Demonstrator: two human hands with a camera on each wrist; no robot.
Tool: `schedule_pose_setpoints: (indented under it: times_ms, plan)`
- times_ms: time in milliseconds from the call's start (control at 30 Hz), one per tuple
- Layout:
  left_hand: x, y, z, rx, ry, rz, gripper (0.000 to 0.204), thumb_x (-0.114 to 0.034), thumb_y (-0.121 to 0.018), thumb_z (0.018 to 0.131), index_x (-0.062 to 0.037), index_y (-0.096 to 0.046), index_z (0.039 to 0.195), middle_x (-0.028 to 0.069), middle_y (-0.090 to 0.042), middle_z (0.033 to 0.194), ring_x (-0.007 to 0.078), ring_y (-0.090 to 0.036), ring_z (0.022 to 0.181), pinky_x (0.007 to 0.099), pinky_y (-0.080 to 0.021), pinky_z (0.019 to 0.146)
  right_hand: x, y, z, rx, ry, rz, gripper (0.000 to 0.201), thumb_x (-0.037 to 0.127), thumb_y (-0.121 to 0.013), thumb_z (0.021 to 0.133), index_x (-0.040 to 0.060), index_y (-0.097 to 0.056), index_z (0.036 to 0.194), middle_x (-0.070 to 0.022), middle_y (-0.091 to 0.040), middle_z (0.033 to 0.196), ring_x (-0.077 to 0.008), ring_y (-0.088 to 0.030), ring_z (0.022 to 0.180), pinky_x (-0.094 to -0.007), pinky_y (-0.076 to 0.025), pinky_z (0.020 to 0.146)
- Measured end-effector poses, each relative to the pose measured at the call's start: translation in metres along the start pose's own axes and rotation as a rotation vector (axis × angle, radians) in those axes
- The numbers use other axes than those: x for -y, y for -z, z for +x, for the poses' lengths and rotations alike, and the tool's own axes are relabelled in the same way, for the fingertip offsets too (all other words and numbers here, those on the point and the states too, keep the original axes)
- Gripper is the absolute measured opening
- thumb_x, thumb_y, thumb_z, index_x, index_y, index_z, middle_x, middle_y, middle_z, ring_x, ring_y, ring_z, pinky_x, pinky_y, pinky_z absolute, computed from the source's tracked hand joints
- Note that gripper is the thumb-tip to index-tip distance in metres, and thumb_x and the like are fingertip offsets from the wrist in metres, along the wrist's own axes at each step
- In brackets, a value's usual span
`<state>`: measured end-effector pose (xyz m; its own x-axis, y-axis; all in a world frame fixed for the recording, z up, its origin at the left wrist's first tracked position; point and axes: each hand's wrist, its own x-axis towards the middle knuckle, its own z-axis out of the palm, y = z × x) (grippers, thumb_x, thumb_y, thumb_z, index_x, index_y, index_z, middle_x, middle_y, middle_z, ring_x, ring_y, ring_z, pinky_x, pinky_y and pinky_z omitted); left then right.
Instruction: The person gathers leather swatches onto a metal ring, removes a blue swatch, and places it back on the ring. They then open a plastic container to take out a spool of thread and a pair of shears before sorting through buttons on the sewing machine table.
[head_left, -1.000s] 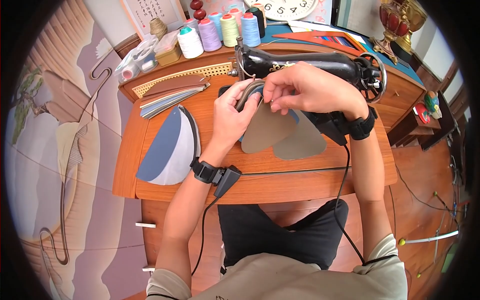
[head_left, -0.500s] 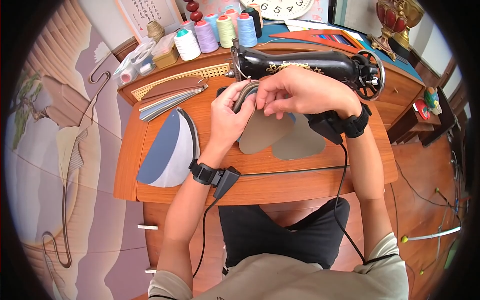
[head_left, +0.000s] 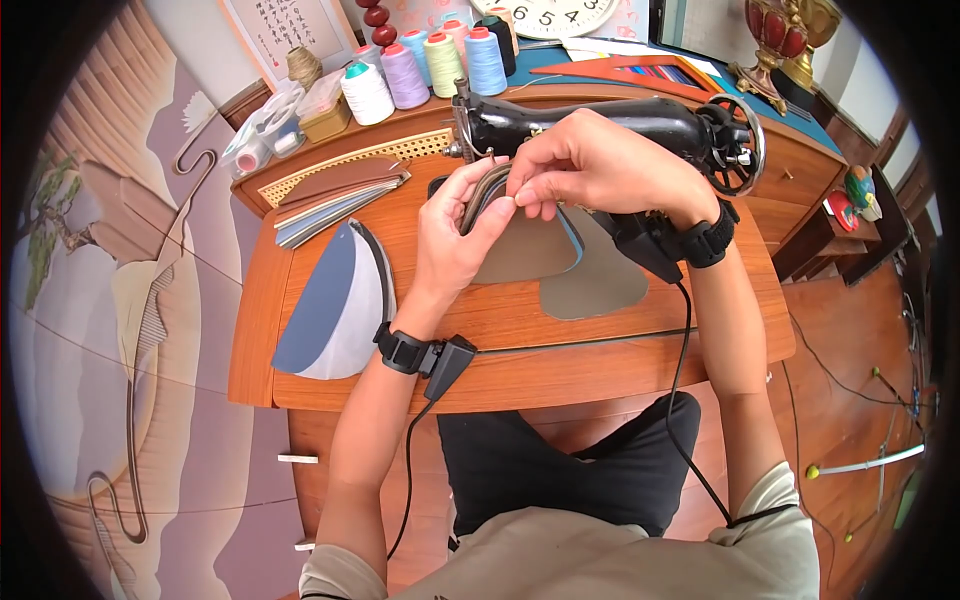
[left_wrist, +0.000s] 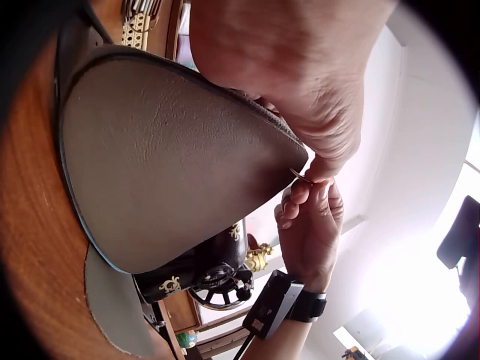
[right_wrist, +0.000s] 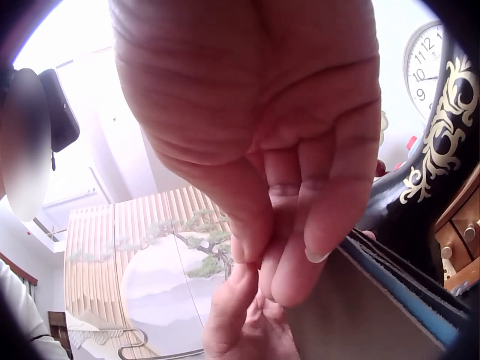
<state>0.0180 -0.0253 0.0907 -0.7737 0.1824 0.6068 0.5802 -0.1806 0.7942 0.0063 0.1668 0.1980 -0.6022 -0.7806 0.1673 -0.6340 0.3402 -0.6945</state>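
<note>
My left hand (head_left: 452,235) grips stacked leather panels (head_left: 530,250) by their edge; my right hand (head_left: 590,165) pinches their top corner, over the bench (head_left: 500,340), before the sewing machine (head_left: 600,120).

The wooden surface (head_left: 520,330) carries a black sewing machine (head_left: 600,120). A grey leather piece (head_left: 595,285), a blue-and-white curved panel (head_left: 335,300) and stacked sheets (head_left: 335,195) lie on it.

Six thread spools (head_left: 421,68), one sewing machine (head_left: 600,125), one clock (head_left: 565,14).
</note>
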Motion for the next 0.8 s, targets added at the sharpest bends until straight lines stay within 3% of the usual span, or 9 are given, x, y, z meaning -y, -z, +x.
schedule_pose_setpoints:
  times_ms: [133,500,667,800]
  plan:
    - [0.005,-0.001,0.000,-0.022,0.015,0.001,0.043,-0.006,-0.069,0.086,0.0061,-0.053,0.125,0.0126,-0.064,0.114,0.0130,-0.061,0.103,0.0250,-0.048,0.088,0.000,0.002,-0.002,-0.032,-0.017,0.039,0.011,0.006,-0.060,0.090,-0.0034,-0.066,0.091,-0.0047,-0.066,0.074,-0.0101,-0.063,0.070,-0.0247,-0.052,0.063]
    - [0.008,0.000,0.000,-0.097,-0.033,0.049,0.033,-0.002,-0.068,0.086,0.0065,-0.056,0.116,0.0123,-0.067,0.110,0.0127,-0.063,0.099,0.0258,-0.049,0.087,0.000,0.003,-0.003,-0.029,-0.025,0.049,0.007,0.005,-0.060,0.090,-0.0004,-0.065,0.088,-0.0023,-0.067,0.078,-0.0082,-0.063,0.069,-0.0217,-0.049,0.060]
    - [0.008,-0.001,0.001,-0.121,-0.053,0.120,0.032,-0.001,-0.067,0.086,0.0058,-0.057,0.115,0.0115,-0.067,0.109,0.0125,-0.063,0.098,0.0262,-0.050,0.087,0.000,0.003,-0.003,-0.049,0.064,0.001,0.012,0.008,-0.063,0.088,-0.0027,-0.063,0.083,-0.0074,-0.065,0.069,-0.0133,-0.065,0.067,-0.0268,-0.051,0.060]
    - [0.011,-0.001,0.002,-0.147,-0.107,0.230,0.039,0.001,-0.067,0.084,0.0035,-0.055,0.121,0.0123,-0.068,0.111,0.0137,-0.063,0.099,0.0269,-0.049,0.088,0.003,0.002,-0.003,-0.036,0.077,-0.055,0.009,0.005,-0.063,0.088,-0.0026,-0.062,0.083,-0.0062,-0.065,0.072,-0.0127,-0.064,0.066,-0.0258,-0.051,0.061]
